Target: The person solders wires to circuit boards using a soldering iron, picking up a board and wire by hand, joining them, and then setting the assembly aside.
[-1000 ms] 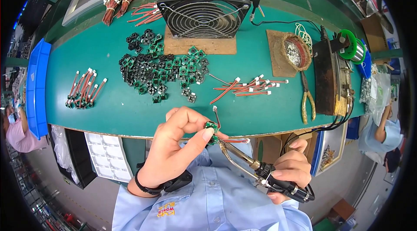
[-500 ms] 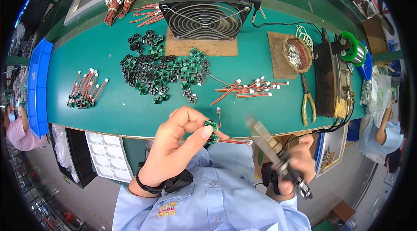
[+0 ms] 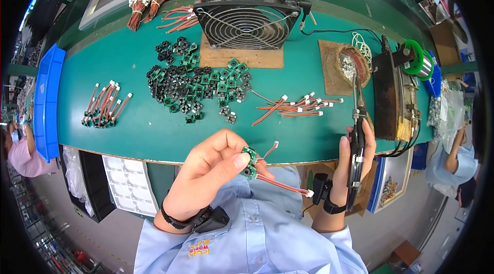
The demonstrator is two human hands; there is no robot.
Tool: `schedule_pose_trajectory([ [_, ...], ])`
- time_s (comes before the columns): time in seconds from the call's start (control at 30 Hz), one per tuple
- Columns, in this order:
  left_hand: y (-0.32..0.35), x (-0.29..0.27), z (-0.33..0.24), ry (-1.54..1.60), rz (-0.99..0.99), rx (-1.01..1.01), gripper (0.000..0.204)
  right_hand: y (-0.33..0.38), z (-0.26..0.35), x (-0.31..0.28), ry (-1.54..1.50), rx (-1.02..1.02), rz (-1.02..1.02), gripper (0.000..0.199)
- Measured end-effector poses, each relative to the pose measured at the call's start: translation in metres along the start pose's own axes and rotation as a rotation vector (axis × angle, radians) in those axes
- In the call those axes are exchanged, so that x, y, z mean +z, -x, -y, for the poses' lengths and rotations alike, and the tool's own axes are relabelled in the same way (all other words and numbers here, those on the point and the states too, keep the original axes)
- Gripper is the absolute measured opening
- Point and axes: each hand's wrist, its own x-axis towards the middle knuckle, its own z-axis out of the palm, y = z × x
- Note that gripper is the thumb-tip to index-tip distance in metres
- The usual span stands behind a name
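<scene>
Left hand (image 3: 211,171) at lower centre of frame, thumb and fingertips pinched on two small green circuit boards (image 3: 249,172), one just above the other. Red-and-dark leads (image 3: 285,185) trailing right from the boards, white connectors at the ends, one lead angled upward, one downward. Right hand (image 3: 343,165) right of centre, wrapped round a dark soldering iron (image 3: 355,160), near upright, tip toward a brown bowl (image 3: 337,68) of silvery bits at upper right; contact with bowl hard to tell. On the green surface (image 3: 159,137): heap of dark and green modules (image 3: 198,88), below-left of the black fan (image 3: 249,27); loose red wires (image 3: 303,106) right of heap; cluster of wired boards (image 3: 105,109) at left. Solder spool (image 3: 424,63) at upper right.
</scene>
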Motion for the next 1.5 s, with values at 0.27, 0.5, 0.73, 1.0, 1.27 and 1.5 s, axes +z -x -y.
schedule_pose_trajectory([
  [0.27, 0.015, -0.047, -0.005, 0.017, 0.078, 0.406, 0.015, 0.010, 0.010, 0.004, -0.277, 0.007, 0.206, 0.028],
  [0.5, 0.058, -0.162, -0.014, -0.093, -0.605, 0.434, 0.016, 0.009, 0.015, 0.036, 0.062, -0.167, 0.271, 0.024],
  [0.73, 0.063, -0.218, 0.002, -0.634, -1.034, 0.374, 0.015, 0.011, 0.027, 0.081, 0.203, -0.473, 0.404, 0.035],
  [1.0, 0.034, -0.185, -0.007, -1.285, -1.348, 0.442, 0.020, 0.006, 0.020, 0.087, 0.209, -0.629, 0.389, 0.036],
  [1.27, 0.004, -0.041, 0.015, -1.186, -0.365, 0.593, 0.031, 0.003, 0.016, 0.076, 0.071, -0.618, 0.368, 0.044],
  [1.5, -0.020, -0.014, 0.029, -1.195, -0.100, 0.802, 0.027, 0.006, 0.038, 0.052, 0.037, -0.696, 0.462, 0.043],
])
